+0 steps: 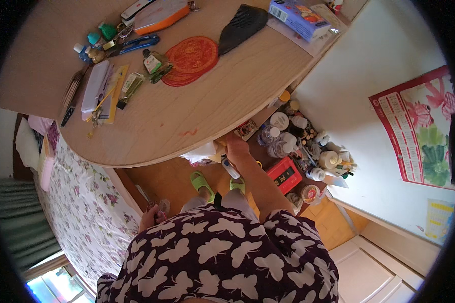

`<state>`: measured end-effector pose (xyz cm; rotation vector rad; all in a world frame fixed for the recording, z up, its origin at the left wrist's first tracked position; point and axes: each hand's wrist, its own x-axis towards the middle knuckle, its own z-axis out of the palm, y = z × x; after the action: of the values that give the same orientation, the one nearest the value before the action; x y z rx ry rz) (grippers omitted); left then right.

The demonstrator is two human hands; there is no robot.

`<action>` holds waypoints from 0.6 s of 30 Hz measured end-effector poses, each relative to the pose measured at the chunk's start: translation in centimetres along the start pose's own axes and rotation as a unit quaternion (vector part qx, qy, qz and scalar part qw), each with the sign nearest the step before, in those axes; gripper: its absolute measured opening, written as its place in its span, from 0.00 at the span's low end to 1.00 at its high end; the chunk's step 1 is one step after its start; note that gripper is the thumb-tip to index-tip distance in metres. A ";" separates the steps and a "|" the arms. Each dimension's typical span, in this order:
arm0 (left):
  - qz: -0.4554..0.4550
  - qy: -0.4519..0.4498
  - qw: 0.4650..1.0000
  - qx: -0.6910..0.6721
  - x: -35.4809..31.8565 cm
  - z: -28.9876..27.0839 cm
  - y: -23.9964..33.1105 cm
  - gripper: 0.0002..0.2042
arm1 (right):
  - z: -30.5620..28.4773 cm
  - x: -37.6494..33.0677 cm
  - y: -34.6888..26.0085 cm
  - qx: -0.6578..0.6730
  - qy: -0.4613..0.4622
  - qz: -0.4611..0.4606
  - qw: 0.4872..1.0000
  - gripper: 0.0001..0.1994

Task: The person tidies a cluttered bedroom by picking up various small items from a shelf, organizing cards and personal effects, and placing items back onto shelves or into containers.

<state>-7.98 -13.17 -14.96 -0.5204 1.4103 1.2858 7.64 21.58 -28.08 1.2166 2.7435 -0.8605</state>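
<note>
Right hand (236, 147) at tabletop (197, 118) edge — left hand (150, 217) low, beside bed (86, 202)

A blue rectangular carton (298, 17) with an orange patch is seen at the far edge of the bench (187, 126). A small green-labelled bottle (151, 61) lies beside the red mat. A red box (284, 174) (dark panel on its face) sits below the bench, and a red-bordered floral calendar (422, 126) is hung on the wall.

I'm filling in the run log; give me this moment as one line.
right hand: reaching under table edge, toward shelf bottles | left hand: low by bed, grip unclear | feet: green slippers
</note>
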 end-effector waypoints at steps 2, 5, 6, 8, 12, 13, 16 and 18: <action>-0.004 0.043 0.999 -0.032 -0.5 0.8 0.0 0.15 | 0.3 0.7 -0.4 -0.026 0.010 -0.025 0.999 0.21; 0.041 0.042 0.998 -0.005 -0.9 1.2 -0.2 0.13 | -1.1 1.8 -2.3 0.008 0.000 -0.025 1.000 0.21; 0.078 0.030 0.994 0.068 -0.4 -0.3 -0.8 0.12 | -2.4 1.4 -3.0 0.035 -0.032 -0.032 0.998 0.22; 0.129 0.029 0.979 0.152 0.6 -2.0 -1.5 0.10 | -4.4 1.0 -3.7 0.058 -0.061 -0.038 0.996 0.23; 0.117 0.038 0.991 0.042 -1.2 0.7 -0.8 0.10 | -0.6 2.6 -1.8 -0.057 -0.038 -0.061 0.996 0.24; 0.102 0.021 0.993 0.062 -0.2 -0.9 -1.0 0.10 | 0.4 2.8 -1.4 -0.093 -0.029 -0.067 0.993 0.24; 0.088 0.053 0.984 0.144 -0.1 -0.5 -0.2 0.12 | 1.9 1.5 -0.2 -0.201 -0.006 -0.095 0.975 0.24; 0.135 0.042 0.967 0.212 -0.9 0.9 0.7 0.12 | 1.3 -1.1 0.3 -0.067 0.026 -0.091 0.993 0.26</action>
<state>-7.94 -12.45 -13.69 -0.0938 1.8149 1.1309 8.33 20.39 -29.08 0.9930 2.9360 -0.6521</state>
